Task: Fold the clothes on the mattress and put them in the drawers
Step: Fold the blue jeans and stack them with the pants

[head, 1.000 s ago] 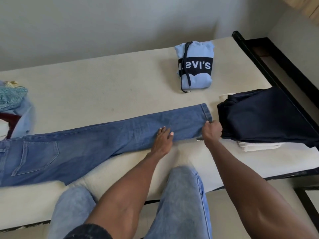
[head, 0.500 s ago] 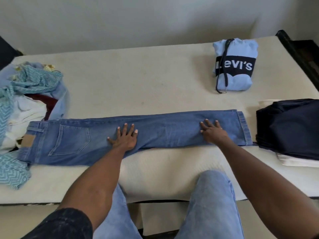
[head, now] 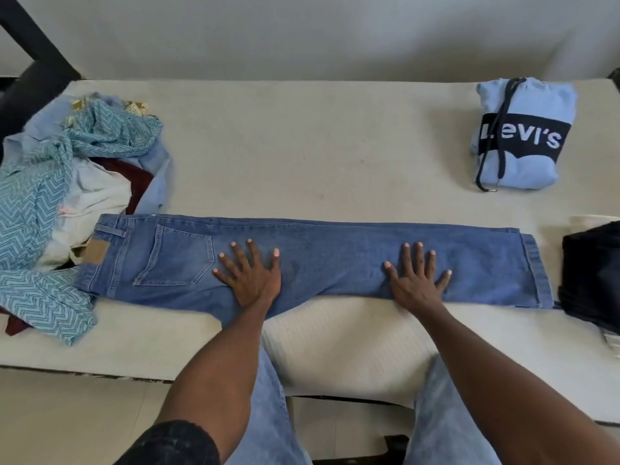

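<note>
Head view: both hands, left [head: 250,275] and right [head: 416,276], now flat with fingers spread on jeans [head: 335,260]; right has released hem. Legs smoothed; cross-fold likely next.

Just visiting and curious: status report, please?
Left hand, right hand flat on jeans. Jeans halved lengthwise on mattress. Unfolded pile touches waistband.

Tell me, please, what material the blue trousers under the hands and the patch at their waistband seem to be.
The blue trousers look like matte, faded denim: visible seams and a stitched back pocket. The patch is smooth and tan, probably leather or a paper imitation; this cannot be told.
</note>
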